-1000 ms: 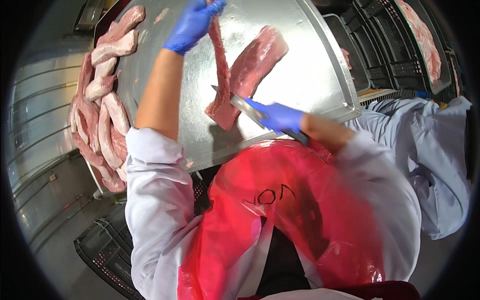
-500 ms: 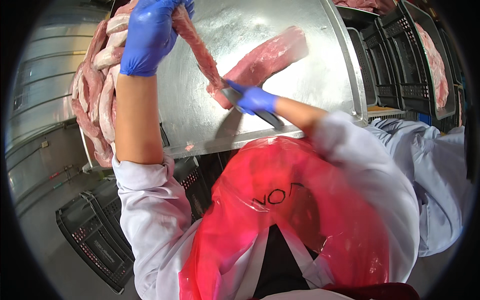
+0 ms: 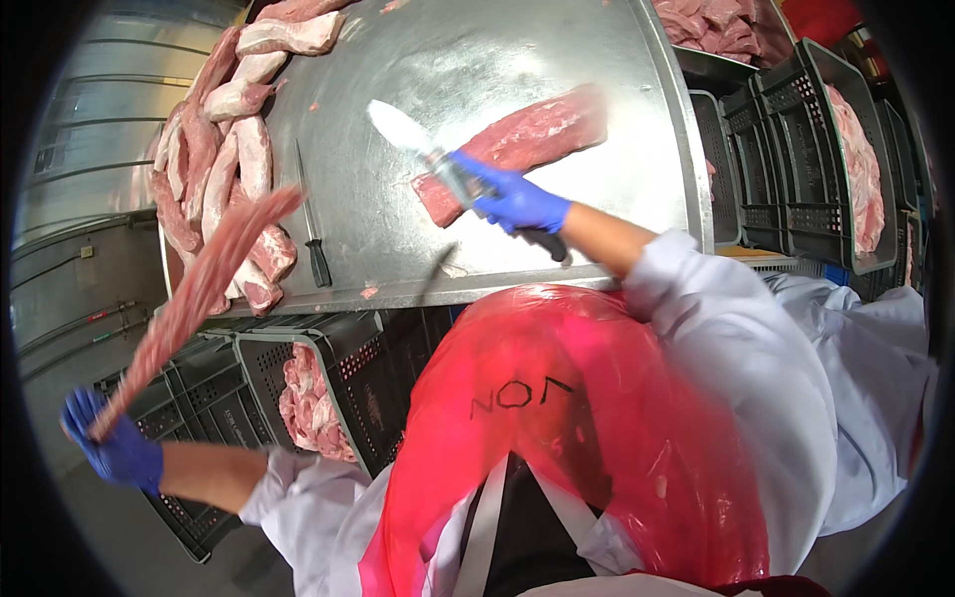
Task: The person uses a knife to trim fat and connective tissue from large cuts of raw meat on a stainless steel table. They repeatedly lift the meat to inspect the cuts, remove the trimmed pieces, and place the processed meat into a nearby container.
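My left hand [image 3: 111,440], in a blue glove, grips one end of a long, motion-blurred strip of pink meat [image 3: 199,296] that swings out over the tray's left edge and the crates below. My right hand [image 3: 517,204], also gloved, is closed on a knife [image 3: 396,129] with a wide blade and black handle, held over a trimmed piece of red meat [image 3: 542,129] on the steel tray [image 3: 388,289]. Several pale, fatty meat pieces [image 3: 288,32] are heaped along the tray's left side, with a second, narrow knife [image 3: 318,261] lying beside them.
Dark perforated crates [image 3: 796,149] stand at the right, some holding meat; another with cut meat [image 3: 308,398] is below the tray's left front. A tray of meat pieces [image 3: 711,25] sits at the back right. A white-coated person [image 3: 856,378] is at my right.
My left hand has swung from over the tray down to the lower left, taking the strip away from the piece on the tray. My right hand still holds the knife by that piece.
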### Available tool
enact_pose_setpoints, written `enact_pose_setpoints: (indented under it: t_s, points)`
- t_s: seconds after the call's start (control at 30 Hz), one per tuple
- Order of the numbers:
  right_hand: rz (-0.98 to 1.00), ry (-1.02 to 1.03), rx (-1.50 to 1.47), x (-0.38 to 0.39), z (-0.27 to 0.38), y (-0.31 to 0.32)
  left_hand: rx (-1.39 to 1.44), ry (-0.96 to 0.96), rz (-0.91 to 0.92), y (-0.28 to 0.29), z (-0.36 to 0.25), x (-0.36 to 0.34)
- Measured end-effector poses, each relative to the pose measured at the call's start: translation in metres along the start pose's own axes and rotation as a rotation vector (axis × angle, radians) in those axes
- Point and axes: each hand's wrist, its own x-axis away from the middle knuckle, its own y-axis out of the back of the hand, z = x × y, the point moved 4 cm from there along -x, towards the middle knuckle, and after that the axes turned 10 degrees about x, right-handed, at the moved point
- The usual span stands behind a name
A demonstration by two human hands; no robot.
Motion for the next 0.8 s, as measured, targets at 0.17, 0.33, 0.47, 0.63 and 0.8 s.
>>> enact_pose_setpoints:
  t_s: [0.17,0.33,0.47,0.63,0.8]
  points:
    - [-0.43,-0.178,0.109,0.063,-0.046,0.118,-0.201,0.061,-0.174,0.144,-0.034,0.061]
    - [-0.523,-0.177,0.157,0.085,-0.054,0.126,-0.57,0.286,-0.233,0.234,0.033,0.162]
    - [-0.543,-0.274,0.105,0.091,-0.067,0.13,-1.589,0.574,0.054,0.334,0.093,0.249]
    - [-0.87,-0.174,-0.007,0.128,-0.08,0.155,-1.024,0.416,0.633,-0.027,0.246,0.291]
    - [-0.978,-0.186,-0.12,0.144,-0.101,0.166,-0.625,0.033,1.307,-0.373,0.289,0.428]
